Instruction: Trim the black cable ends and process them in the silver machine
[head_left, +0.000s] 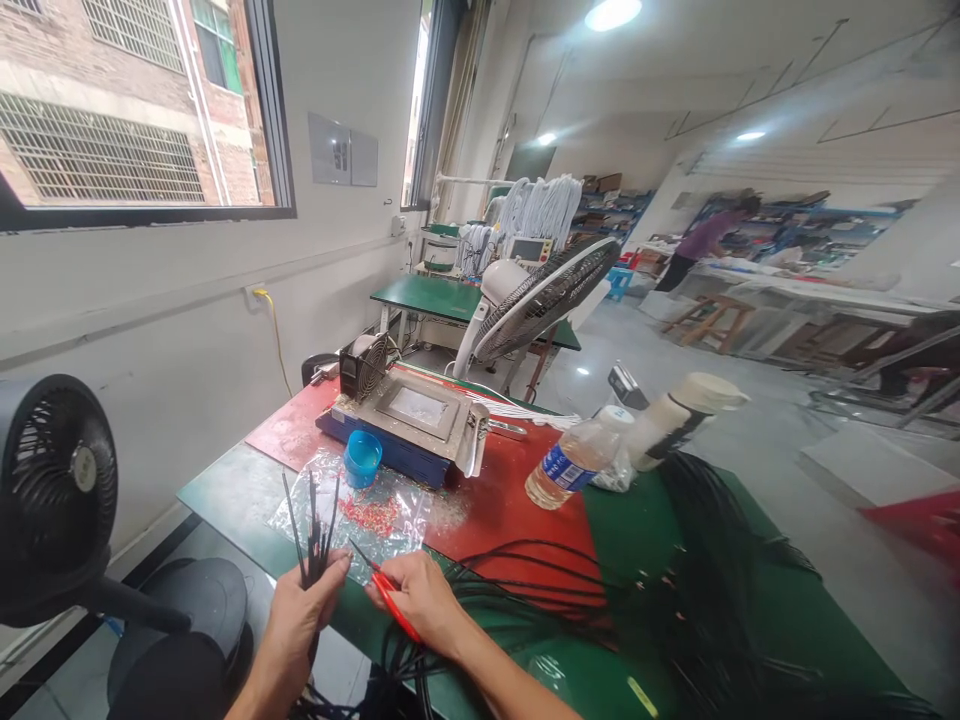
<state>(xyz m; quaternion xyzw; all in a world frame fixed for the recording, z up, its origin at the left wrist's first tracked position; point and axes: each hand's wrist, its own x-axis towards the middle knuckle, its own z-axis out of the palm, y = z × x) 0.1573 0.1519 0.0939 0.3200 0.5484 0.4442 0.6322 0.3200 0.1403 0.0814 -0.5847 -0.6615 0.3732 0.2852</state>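
My left hand (304, 615) is closed round a small bundle of thin black cable ends (313, 530) that fan upward from my fist at the near table edge. My right hand (420, 600) is closed on a red-handled tool (395, 603), whose thin tip points toward the bundle. Beside my right hand, a spread of long black cables (600, 600) lies across the green table (225, 495). Just beyond my hands a clear plastic bag (375, 515) holds small red pieces.
A metal-topped machine on a blue base (409, 415) sits on a red mat (510, 500), with a blue cup (362, 458) beside it. A water bottle (574, 465), a white tube (675, 415), two fans (52, 490) (544, 295), and a distant person (701, 245) are around.
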